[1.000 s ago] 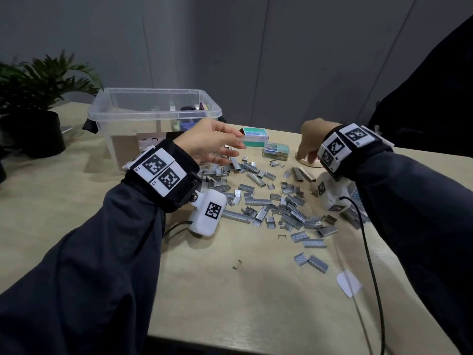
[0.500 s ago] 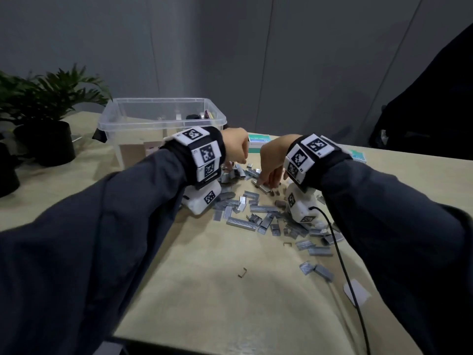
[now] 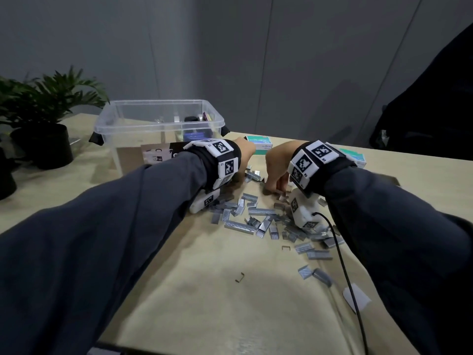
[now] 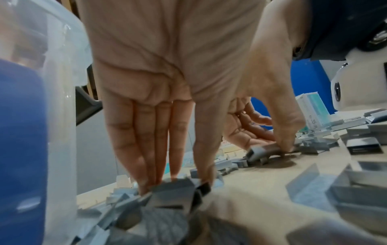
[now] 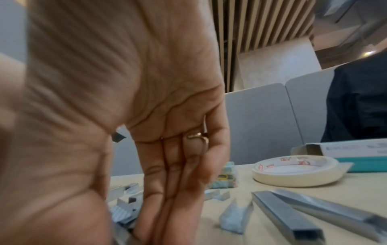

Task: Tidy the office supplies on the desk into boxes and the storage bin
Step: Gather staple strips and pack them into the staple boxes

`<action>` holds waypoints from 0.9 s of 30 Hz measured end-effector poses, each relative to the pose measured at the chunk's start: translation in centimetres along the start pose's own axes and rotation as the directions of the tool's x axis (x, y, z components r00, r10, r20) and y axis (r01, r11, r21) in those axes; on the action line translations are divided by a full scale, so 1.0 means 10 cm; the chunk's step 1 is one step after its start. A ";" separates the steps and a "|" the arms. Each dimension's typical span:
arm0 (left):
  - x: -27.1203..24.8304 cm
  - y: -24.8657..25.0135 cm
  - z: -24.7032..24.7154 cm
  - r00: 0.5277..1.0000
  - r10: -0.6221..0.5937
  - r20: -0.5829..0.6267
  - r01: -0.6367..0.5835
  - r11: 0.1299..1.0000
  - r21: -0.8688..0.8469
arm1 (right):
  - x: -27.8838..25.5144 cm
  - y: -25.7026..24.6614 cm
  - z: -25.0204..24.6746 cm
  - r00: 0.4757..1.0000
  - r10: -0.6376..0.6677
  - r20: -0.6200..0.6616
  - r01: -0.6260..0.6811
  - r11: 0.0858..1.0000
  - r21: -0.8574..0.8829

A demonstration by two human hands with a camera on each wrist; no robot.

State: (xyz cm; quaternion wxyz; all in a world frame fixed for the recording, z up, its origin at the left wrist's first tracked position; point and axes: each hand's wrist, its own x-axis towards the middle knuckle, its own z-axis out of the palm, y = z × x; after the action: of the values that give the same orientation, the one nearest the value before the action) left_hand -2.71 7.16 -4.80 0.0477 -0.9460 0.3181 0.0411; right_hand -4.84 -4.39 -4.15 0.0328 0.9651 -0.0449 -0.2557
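Observation:
Loose grey staple strips (image 3: 256, 216) lie scattered across the middle of the desk. My left hand (image 3: 247, 149) is down at the pile's far left edge; in the left wrist view its fingers (image 4: 159, 157) are straight and together, tips on staples (image 4: 173, 192), thumb pressing one strip (image 4: 266, 150). My right hand (image 3: 275, 187) points down into the far right of the pile, fingers (image 5: 167, 190) straight, tips among staples (image 5: 123, 213) beside the thumb. A clear storage bin (image 3: 158, 116) stands behind the left hand. A teal staple box (image 3: 258, 146) lies beyond both hands.
A roll of tape (image 5: 293, 170) and an open teal box (image 5: 345, 149) lie right of my right hand, a small box of clips (image 5: 226, 177) behind it. A potted plant (image 3: 43, 119) stands far left. A white slip (image 3: 357, 297) and a black cable (image 3: 343, 265) lie near the front right.
Both hands came down onto the far edge of the staple pile and drew closer together. The left hand dropped from the air; the right left the tape roll.

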 end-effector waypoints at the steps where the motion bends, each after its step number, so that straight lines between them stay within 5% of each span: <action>1: -0.01 0.00 0.00 1.000 -0.005 -0.015 0.005 1.000 -0.004 | -0.01 0.02 0.01 1.000 -0.009 0.005 0.009 1.000 0.030; 10: -0.10 -0.01 -0.04 0.996 -0.056 0.069 0.056 0.998 0.001 | -0.14 0.40 -0.06 0.964 -0.251 0.085 0.172 0.836 0.521; 17: -0.05 -0.12 0.00 0.992 -0.057 0.109 0.077 0.979 -0.189 | -0.22 0.61 -0.04 0.957 -0.277 0.086 0.150 0.726 0.671; 27: -0.09 -0.12 -0.16 0.976 0.042 0.214 0.132 0.671 -0.730 | -0.26 0.88 -0.05 0.988 -0.105 -0.114 0.155 0.607 0.780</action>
State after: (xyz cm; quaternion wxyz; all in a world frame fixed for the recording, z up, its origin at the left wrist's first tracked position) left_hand -2.61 8.40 -3.02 -0.3049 -0.8814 0.2435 0.2661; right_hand -7.44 -12.88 -1.68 -0.4102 0.8894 -0.0813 -0.1846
